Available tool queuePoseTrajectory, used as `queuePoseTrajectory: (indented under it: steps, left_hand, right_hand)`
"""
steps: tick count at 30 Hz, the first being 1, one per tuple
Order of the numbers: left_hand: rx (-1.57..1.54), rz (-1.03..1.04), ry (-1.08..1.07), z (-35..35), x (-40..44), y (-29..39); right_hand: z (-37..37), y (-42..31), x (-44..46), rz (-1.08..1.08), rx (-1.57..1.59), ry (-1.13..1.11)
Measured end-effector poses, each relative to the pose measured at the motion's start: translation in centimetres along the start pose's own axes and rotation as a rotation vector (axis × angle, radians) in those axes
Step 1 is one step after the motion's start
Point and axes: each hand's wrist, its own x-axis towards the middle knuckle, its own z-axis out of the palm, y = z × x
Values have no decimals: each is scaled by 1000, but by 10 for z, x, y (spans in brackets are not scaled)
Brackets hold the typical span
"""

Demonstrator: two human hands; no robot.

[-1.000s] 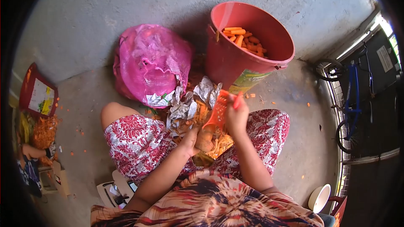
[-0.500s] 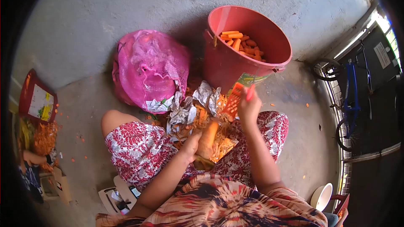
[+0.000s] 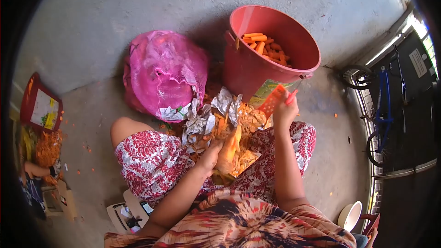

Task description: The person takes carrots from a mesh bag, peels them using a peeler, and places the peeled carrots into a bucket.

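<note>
A thick, partly peeled carrot stands tilted upward in my left hand, its fingers wrapped round the lower side. To the right and higher, my right hand grips the pinkish-red handle of an orange flat tool with holes in its blade. The blade is apart from the carrot. Beneath and around the carrot lies a heap of carrot peelings between my legs, with crumpled paper at its far side. Behind the tool is a large red bucket that holds several peeled carrots.
A pink mesh sack leans by the wall, left of the bucket. Farther left are another red bucket, a peelings pile and another person's arm. A white bowl and a blue bicycle are at the right.
My right hand has moved to the right with the tool, away from the carrot. My left hand still holds the carrot in about the same place.
</note>
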Motion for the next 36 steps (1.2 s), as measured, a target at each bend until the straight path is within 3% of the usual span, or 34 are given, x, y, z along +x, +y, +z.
queuePoseTrajectory:
  steps: [3, 6, 8, 9, 12, 13, 16, 18, 19, 22, 24, 25, 28, 31, 32, 33, 36]
  left_hand:
    - [-146, -2, 78, 4, 1, 6]
    - [-253, -9, 42, 4, 1, 9]
    - [-322, -35, -39, 10, -3, 14]
    - [-342, -41, -94, 9, -2, 13]
    - [-357, -84, -197, 0, 1, 9]
    - [-332, -118, -194, -3, 1, 7]
    - [-292, -150, -189, -10, 3, 0]
    - [-266, -135, -168, -9, 5, 4]
    - [-254, -128, -142, -6, 2, 5]
    - [-278, -98, 24, -5, 6, 0]
    - [-294, -59, 73, -4, 9, -1]
    - [-296, -35, 53, 0, 8, 0]
    - [-121, -52, 46, 8, -2, 10]
    - [-53, -12, 48, -2, 4, -3]
    - [-62, 26, 48, -8, 7, -8]
    - [-136, -60, 32, -11, 5, -9]
    - [-164, -33, 106, -8, 7, -6]
  right_hand:
    - [4, -8, -33, -68, 31, -132]
    - [2, -56, -68, 220, 295, -238]
    - [6, -45, -81, -32, 15, -293]
    - [9, -45, -84, 76, 70, -307]
    - [12, -37, -81, -75, 16, -292]
    - [16, -32, -71, -133, 136, -159]
    - [14, 1, -20, -23, -95, 58]
    - [11, 13, -7, 4, 61, 71]
    - [9, -5, -14, 93, 224, 21]
    - [6, -38, -58, -81, 174, -197]
    - [8, -42, -81, -172, -20, -277]
    - [4, -55, -83, -78, -19, -350]
    - [14, -33, -70, -277, 11, -190]
    - [12, 7, -19, 42, -122, -49]
    - [12, 33, -2, 4, -23, 9]
    - [8, 25, 1, 18, -3, -1]
    - [-2, -19, -23, -13, 127, -78]
